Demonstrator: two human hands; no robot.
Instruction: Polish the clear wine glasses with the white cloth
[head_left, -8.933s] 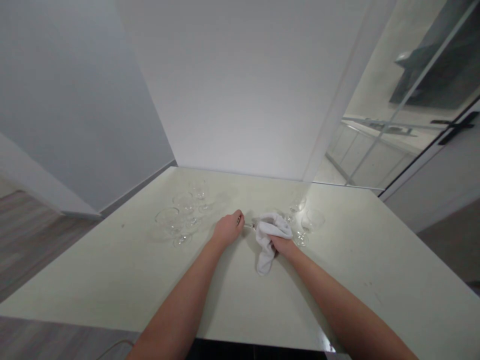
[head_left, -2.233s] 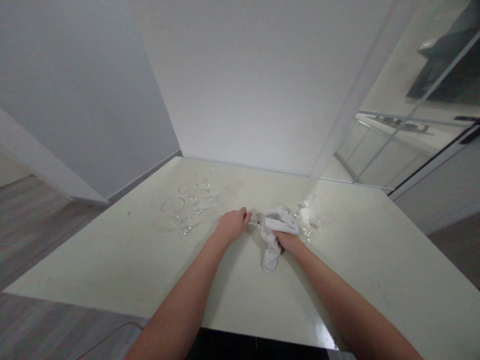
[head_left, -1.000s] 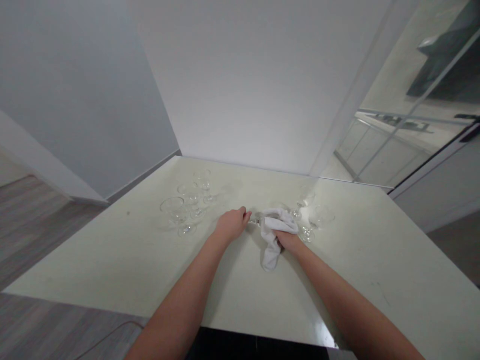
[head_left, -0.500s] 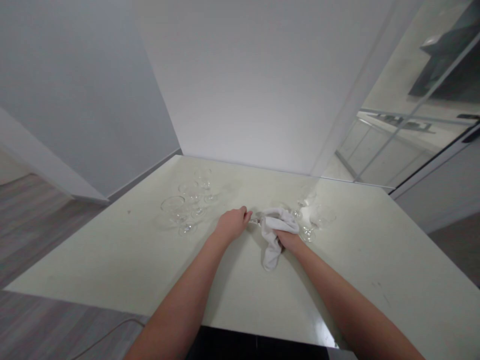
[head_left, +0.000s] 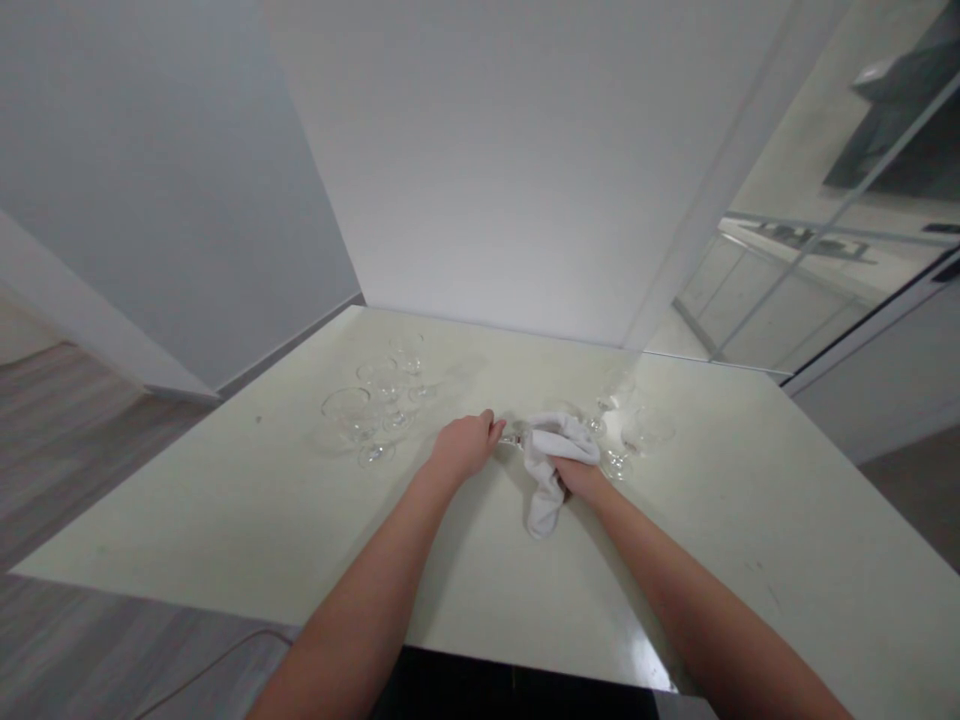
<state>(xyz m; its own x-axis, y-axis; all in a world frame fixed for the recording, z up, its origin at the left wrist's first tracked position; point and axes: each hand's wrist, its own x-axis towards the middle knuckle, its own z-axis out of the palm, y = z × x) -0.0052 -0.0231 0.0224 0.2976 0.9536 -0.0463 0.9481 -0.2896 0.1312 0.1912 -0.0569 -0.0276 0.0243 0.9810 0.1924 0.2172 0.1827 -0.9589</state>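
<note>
My left hand (head_left: 466,443) is closed around the foot end of a stemmed glass (head_left: 513,440), which lies sideways between my hands. A white cloth (head_left: 561,442) wraps the glass's bowl, so most of the bowl is hidden. My right hand (head_left: 577,476) grips the cloth, its fingers partly tucked into the folds. One end of the cloth hangs down toward the tabletop. Just beyond my right hand stand several clear stemmed glasses, the nearest being a glass (head_left: 618,464) by my wrist.
On the left of the pale table (head_left: 225,520) several upright stemmed glasses stand in a slanting row, the front one a wide-bowled glass (head_left: 348,412). A white wall (head_left: 480,200) borders the far edge. To the right is a glass-paned door (head_left: 795,260). A cable (head_left: 210,665) lies on the floor.
Both hands keep their hold on the glass and the cloth, nearly in the same place. The view has shifted very slightly.
</note>
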